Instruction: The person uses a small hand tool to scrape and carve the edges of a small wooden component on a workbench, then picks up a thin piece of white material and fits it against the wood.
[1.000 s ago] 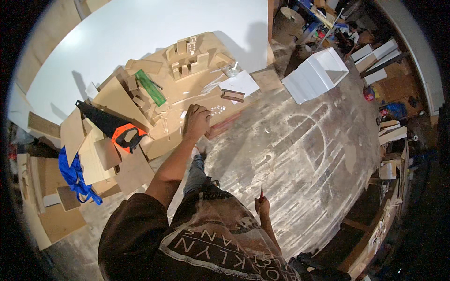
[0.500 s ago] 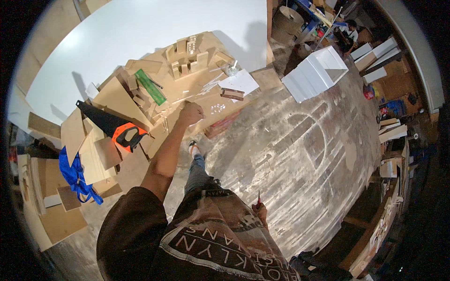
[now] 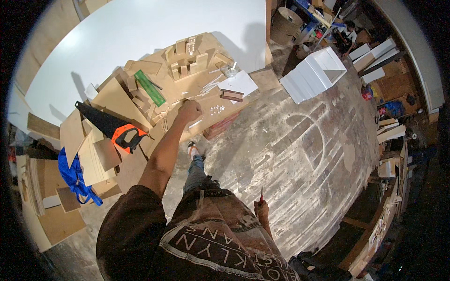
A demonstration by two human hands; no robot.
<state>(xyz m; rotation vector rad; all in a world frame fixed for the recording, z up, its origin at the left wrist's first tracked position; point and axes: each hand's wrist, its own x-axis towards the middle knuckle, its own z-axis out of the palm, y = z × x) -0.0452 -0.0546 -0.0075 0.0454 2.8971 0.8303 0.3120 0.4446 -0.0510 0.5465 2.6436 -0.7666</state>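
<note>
My left hand [image 3: 189,111] is closed on the near part of the brown work board [image 3: 208,100], its fingers curled so that whatever they hold is hidden. Just below it, a thin white strip [image 3: 195,124] lies at the board's edge. Small white cut pieces [image 3: 217,110] are scattered to the right of this hand. Low at my side, my right hand [image 3: 262,209] grips a slim red-handled tool [image 3: 261,195] with a dark pointed tip, its exact kind too small to tell. Brown wooden blocks [image 3: 232,95] rest on a white sheet [image 3: 240,82] beyond the pieces.
A handsaw [image 3: 127,136] with an orange handle lies on boards to the left, near a green strip [image 3: 150,88]. Upright wooden blocks [image 3: 201,62] stand farther back. A white cabinet [image 3: 304,80] stands on the floor [image 3: 290,140]. Another person [image 3: 348,35] is far right.
My left hand has drawn slightly left, and the white strip below it now shows clearly. My right hand has come up a little with the red-handled tool.
</note>
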